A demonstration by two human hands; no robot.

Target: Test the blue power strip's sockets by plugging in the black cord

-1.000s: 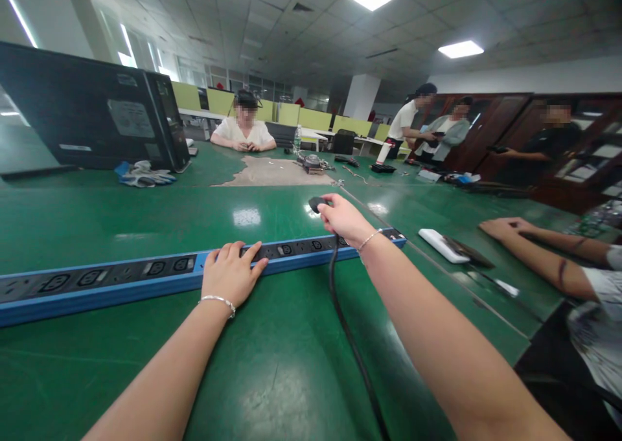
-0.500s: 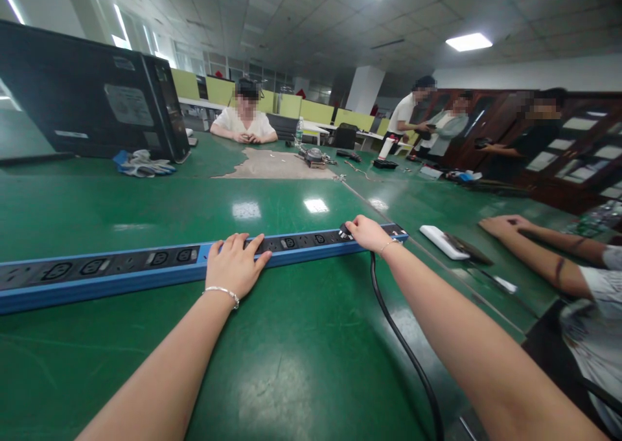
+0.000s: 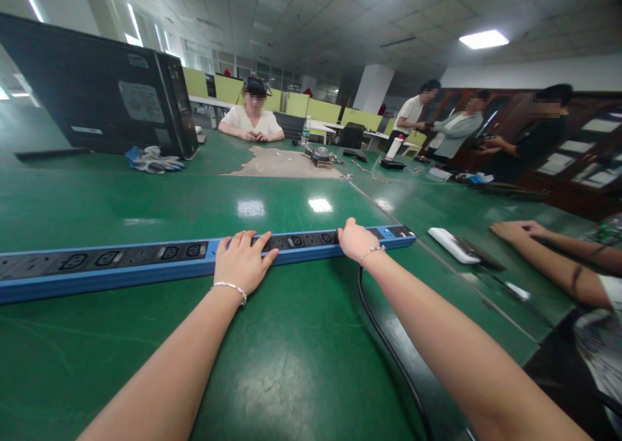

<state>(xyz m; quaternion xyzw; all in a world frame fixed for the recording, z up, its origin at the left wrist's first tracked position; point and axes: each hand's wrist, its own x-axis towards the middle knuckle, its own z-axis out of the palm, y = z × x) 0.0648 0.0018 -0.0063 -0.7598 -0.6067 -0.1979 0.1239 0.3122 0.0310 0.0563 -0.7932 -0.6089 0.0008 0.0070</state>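
Resting on blue power strip on bench, left hand had fingers spread.
Right hand covered strip near black cable; couldn't tell its finger grip.

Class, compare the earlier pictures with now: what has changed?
The right hand, earlier holding the plug clear of the strip, has come down onto it; the plug is now hidden. The cord has swung right. The left hand stays on the strip.

Power strip blue with black sockets; table green; cable black.
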